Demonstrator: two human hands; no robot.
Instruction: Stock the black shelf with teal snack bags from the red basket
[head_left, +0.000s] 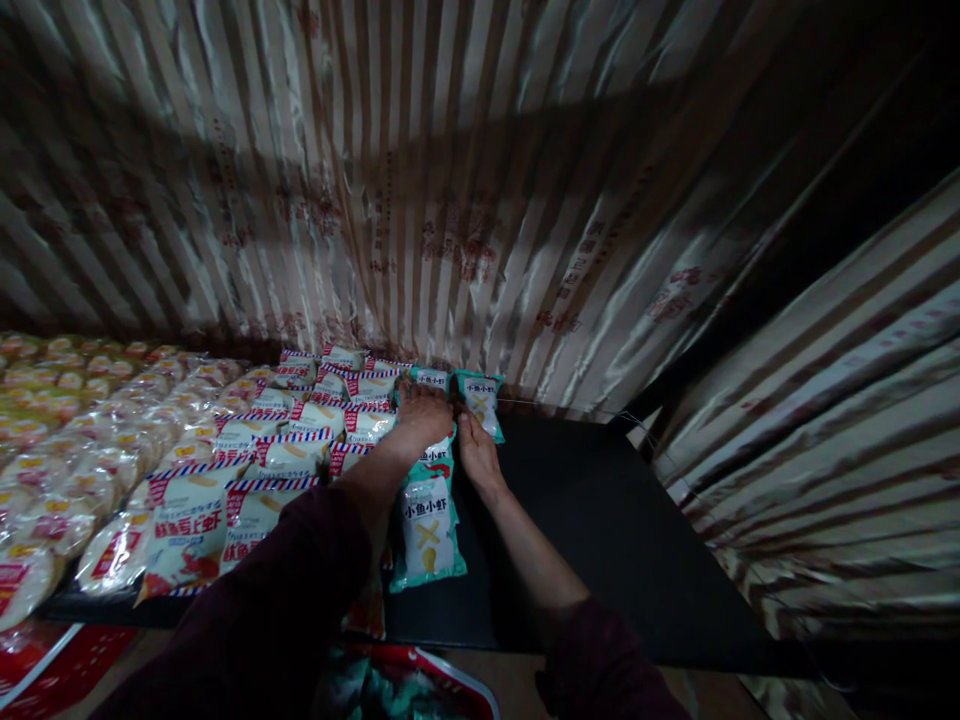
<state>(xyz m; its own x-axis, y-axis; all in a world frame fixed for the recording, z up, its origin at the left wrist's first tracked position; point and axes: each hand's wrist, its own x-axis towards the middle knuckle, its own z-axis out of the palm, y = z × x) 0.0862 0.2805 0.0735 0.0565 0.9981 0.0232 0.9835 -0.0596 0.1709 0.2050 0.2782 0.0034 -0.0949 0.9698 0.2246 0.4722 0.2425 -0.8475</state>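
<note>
My left hand (425, 410) lies palm down on a column of teal-and-white snack packets, its fingers outstretched. Part of one teal packet (431, 380) shows just beyond its fingertips. My right hand (478, 450) is edge-on beside that column, fingers extended and touching the lower left of another teal packet (480, 396) near the curtain. Closer to me, a teal snack packet (427, 530) lies face up on the black tabletop (592, 540). Left of my left hand are rows of white snack packets (292, 455) with red print and striped edges. My hands hide some of the middle packets.
Rows of clear-wrapped round snacks (112, 455) fill the left side. A striped curtain (480, 200) hangs behind the table, and more striped cloth (847, 430) is at the right. Below the front edge, an open red-edged bag (450, 680) holds teal packets.
</note>
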